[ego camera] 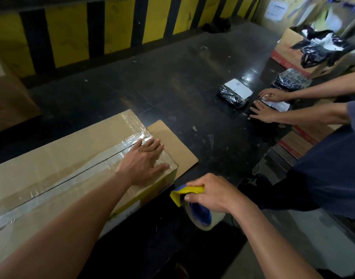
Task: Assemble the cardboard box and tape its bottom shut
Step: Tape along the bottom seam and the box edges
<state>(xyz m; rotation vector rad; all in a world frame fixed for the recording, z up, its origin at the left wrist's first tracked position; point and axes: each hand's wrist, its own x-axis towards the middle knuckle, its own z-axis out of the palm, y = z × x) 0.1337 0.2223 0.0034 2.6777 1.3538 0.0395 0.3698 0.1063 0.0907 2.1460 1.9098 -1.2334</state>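
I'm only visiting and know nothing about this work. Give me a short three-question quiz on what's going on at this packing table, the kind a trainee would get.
1. True or false: the left hand lies flat on the taped seam of the cardboard box.
2. What does the right hand grip? A) a knife B) a tape dispenser C) a marker
3. Fill in: the black wrapped parcel on the table carries a ___ label.
Key: 1 true; 2 B; 3 white.
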